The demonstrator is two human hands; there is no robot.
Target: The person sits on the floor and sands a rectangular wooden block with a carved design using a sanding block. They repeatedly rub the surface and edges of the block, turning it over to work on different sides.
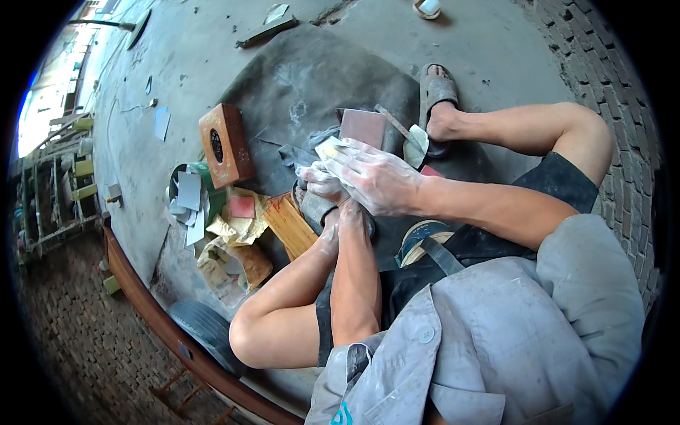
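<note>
Rough workshop area: bare concrete floor (503, 57), brickwork (602, 78), white-smudged mat (312, 64).

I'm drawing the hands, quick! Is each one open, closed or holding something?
Left hand: curled; can't tell whether it holds anything.
Right hand: fingers stretched out, at a small pale piece; grip can't be told.

a mat (319, 60) lies on the floor (191, 64). a box (237, 145) stands at the mat's left edge. to the right of the box is a rag (292, 156), and a block (363, 127) is just right of the rag. a shoe (437, 88) is farther right. on the near side of the box, a bucket (215, 200) has papers (189, 190) in it. a board (289, 225) lies right of the bucket. a tire (202, 326) is left of the left knee (246, 343).
</note>
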